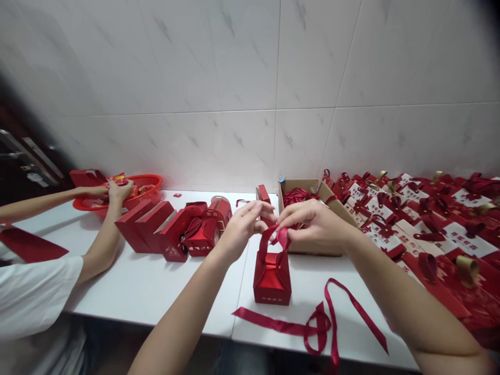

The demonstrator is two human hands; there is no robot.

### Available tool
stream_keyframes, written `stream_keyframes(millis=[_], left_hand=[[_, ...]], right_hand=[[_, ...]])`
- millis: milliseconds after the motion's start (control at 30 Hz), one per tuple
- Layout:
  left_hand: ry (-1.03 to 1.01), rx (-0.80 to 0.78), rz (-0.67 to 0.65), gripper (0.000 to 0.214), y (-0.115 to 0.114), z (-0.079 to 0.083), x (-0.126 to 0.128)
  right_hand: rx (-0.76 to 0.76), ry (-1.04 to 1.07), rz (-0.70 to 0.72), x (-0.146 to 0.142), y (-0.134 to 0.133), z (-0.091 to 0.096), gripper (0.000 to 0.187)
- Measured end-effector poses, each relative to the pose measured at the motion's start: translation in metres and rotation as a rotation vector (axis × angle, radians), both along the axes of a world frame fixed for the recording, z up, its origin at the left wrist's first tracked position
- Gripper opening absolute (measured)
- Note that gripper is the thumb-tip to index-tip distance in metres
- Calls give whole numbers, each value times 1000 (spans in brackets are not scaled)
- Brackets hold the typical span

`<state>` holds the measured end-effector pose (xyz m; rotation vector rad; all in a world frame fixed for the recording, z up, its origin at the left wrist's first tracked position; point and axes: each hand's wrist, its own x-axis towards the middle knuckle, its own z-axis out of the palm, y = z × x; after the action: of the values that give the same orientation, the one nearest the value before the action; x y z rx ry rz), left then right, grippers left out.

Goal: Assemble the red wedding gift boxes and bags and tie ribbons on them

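Observation:
A small red gift box (272, 281) stands upright on the white table in front of me. A dark red ribbon (264, 245) loops up from its top. My left hand (248, 225) has its fingers bent together at the top of that ribbon, on the left side. From the right, my right hand (307, 221) pinches the same ribbon above the box, and the fingertips of both hands almost meet. The exact grip of the left fingers is partly hidden. In front of the box lies a loose, curled red ribbon (289, 326).
Behind my right hand stands a cardboard box (312, 250) with red ribbons. Many red gift bags (437, 271) crowd the right side. Several red boxes (172, 234) stand left. Farther left, a co-worker's hands (117, 190) hold small packets over a red basket (156, 182).

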<state>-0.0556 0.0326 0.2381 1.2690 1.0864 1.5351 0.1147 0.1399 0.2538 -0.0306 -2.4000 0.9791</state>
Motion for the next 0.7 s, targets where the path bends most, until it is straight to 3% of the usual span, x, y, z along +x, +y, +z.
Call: stream_keyframes(millis=[67, 133, 233, 333, 433, 533, 633, 700], left_hand=[[23, -111, -61, 22, 4, 3, -3], [66, -161, -119, 19, 7, 3, -5], [137, -154, -156, 20, 11, 1, -5], [186, -60, -44, 20, 12, 0, -2], [353, 122, 163, 19, 8, 2, 0], [609, 289, 342, 14, 1, 6, -1], [724, 315, 418, 11, -4, 8, -4], [703, 271, 438, 10, -8, 7, -9]], right_hand=[[270, 28, 3, 3, 0, 2, 25], [432, 68, -16, 4, 2, 0, 24], [532, 138, -60, 2, 5, -5, 22], [536, 263, -84, -1, 9, -12, 22], [405, 406, -62, -6, 11, -20, 25], [68, 542, -46, -12, 6, -36, 24], [-274, 576, -114, -18, -2, -58, 15], [-381, 584, -168, -20, -7, -73, 11]])
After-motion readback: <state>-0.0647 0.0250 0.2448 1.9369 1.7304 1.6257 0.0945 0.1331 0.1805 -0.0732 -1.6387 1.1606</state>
